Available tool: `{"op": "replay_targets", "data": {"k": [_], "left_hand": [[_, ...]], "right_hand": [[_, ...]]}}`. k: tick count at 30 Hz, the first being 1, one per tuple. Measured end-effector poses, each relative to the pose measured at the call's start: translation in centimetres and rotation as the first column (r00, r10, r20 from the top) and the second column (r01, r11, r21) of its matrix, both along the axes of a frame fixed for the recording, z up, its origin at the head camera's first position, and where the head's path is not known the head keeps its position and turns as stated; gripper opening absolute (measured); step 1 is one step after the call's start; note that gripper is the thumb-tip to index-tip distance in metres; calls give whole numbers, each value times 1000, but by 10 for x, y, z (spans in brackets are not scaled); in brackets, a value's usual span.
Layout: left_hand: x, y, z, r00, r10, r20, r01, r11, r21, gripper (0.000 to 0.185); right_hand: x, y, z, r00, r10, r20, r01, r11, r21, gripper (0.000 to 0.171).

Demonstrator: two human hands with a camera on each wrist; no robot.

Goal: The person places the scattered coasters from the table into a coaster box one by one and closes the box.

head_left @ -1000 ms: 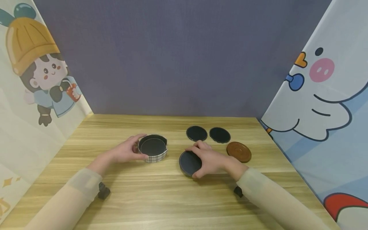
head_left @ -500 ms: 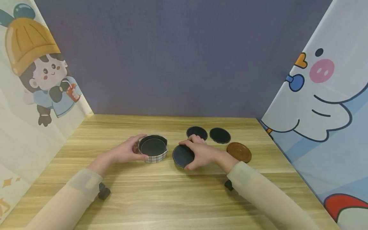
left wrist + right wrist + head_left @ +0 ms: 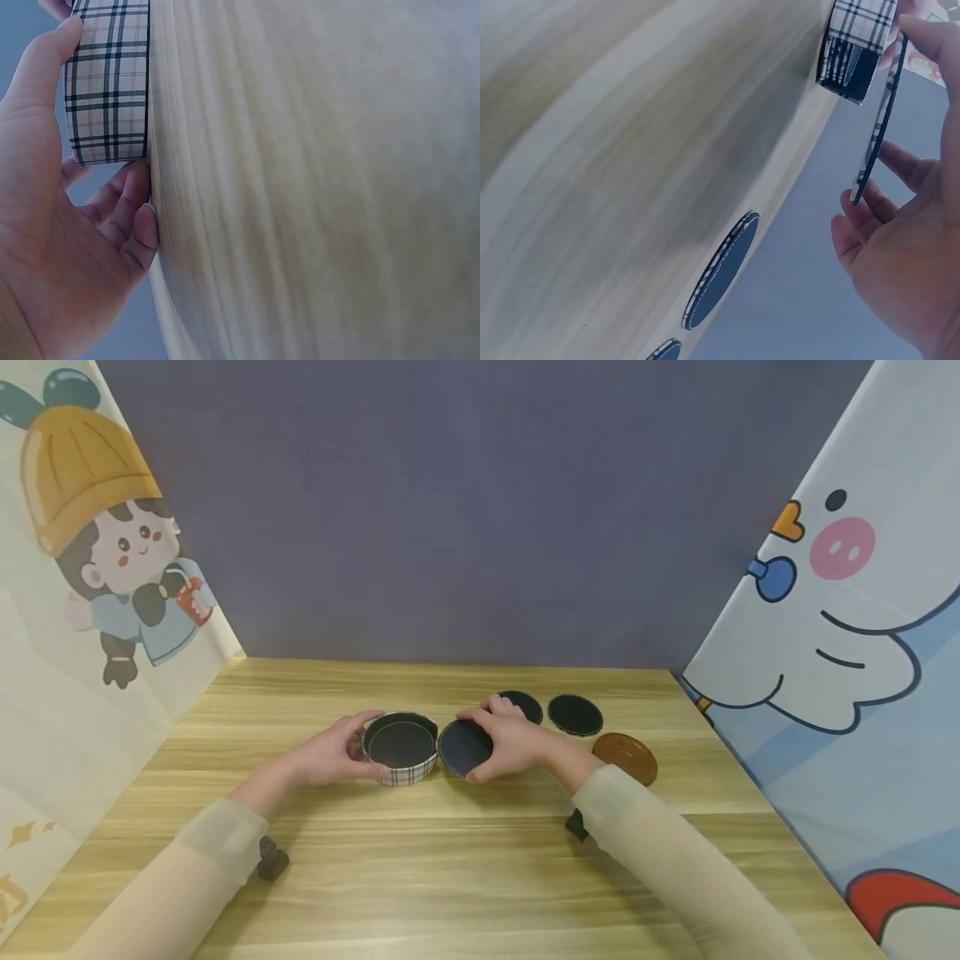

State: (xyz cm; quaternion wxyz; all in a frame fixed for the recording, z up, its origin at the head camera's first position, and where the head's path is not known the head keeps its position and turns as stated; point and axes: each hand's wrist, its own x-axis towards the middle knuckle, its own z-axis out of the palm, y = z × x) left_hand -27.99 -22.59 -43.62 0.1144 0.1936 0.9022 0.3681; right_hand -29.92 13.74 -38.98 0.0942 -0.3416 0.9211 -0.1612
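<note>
The dark coaster (image 3: 462,747) is held tilted just above the table (image 3: 480,860), its left edge almost at the rim of the plaid round holder (image 3: 401,748); whether the two touch cannot be told. In the right wrist view the coaster (image 3: 877,120) is seen edge-on, lifted clear of the wood, with the holder (image 3: 855,45) just beyond it. Open tabletop is seen in front of the holder and toward the near edge, while the space behind the right hand (image 3: 510,743) is taken by two more dark coasters (image 3: 574,714) lying flat and a brown coaster (image 3: 625,757) further right. The holder is open-topped and a dark disc is seen flat inside it. The coaster is pinched at its rim between the curled fingers above and the thumb below. The holder is gripped from its left side by the left hand (image 3: 330,753), the thumb at the near wall and the fingers curled round the far wall; in the left wrist view the thumb (image 3: 41,71) is laid along the plaid wall (image 3: 109,82). Both forearms are stretched over the table in pale sleeves (image 3: 217,835).
</note>
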Motion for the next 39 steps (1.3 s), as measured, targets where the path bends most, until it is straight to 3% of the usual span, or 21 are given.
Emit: {"op": "replay_targets", "data": {"k": [6,13,22,39], "left_hand": [[0,0,1,1000,-11,-26,11,1000,-9,112],[2,1,3,994,20,-109,-35,990,-138,116],[1,-1,3,1000,-11,-5,11,1000,2,118],[2,-2,3,999,-15,45,14,1000,17,116]], "right_hand": [[-2,-5,2,1000,-12,-6,12,1000,-10,106],[-3,-10,4,1000,-15,2,15,1000,-3,106],[-7,-20,8,1000,-17,-8,17,1000,-16,105],[-17,-49,2,1000,-8,-7,7,998,-63,103]]}}
